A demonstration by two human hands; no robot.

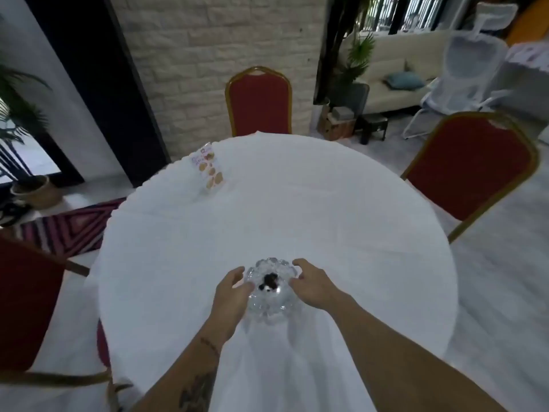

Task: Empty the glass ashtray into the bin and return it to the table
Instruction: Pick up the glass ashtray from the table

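A clear, knobbly glass ashtray sits on the white tablecloth near the table's front edge, with dark ash and butts in its middle. My left hand is at its left side, fingers curved and apart, thumb at the rim. On the opposite side my right hand curls by the right rim, fingers apart. Neither hand has closed around the glass, and the ashtray rests on the cloth. No bin is in view.
The round table carries a small printed card at its far left. Red gold-framed chairs stand at the back, right and left. A striped rug and potted plant lie left.
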